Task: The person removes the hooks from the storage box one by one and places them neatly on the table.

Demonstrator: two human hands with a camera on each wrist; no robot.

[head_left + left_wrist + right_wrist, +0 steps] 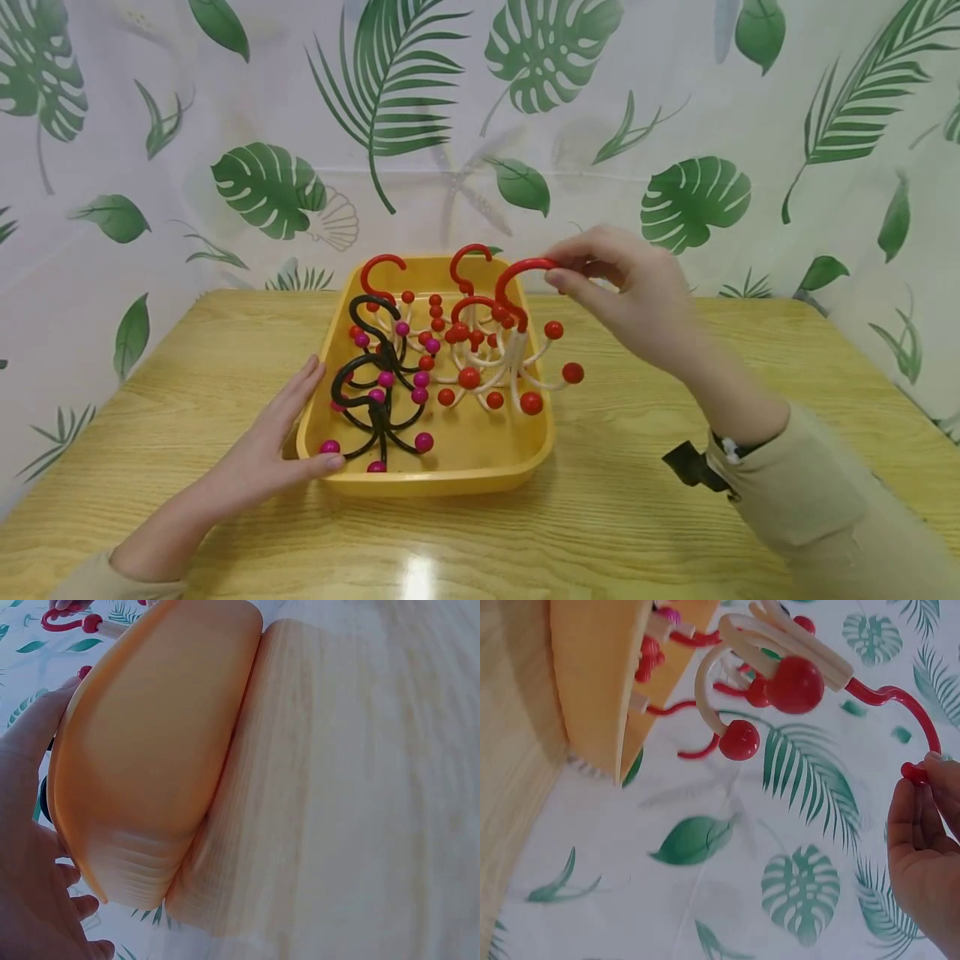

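Note:
My right hand (pixel 626 292) pinches the tip of a red hook on a multi-arm hanger (pixel 516 354), whose white curved arms end in red balls. This hanger hangs over the right side of a yellow tray (pixel 465 477). In the right wrist view, thumb and fingertips close on the hook's end. My left hand (pixel 262 450) rests at the tray's near left corner, thumb by the front rim and fingers extended along the left wall. Inside the tray stand black hangers (pixel 378 417) with magenta balls, and behind them red-hooked white hangers (pixel 467 287).
The tray stands on a light wooden table (pixel 645 517). Behind it hangs a white cloth (pixel 420 200) printed with green leaves. A black strap or tab (pixel 693 467) sticks out from the right wrist by the sleeve.

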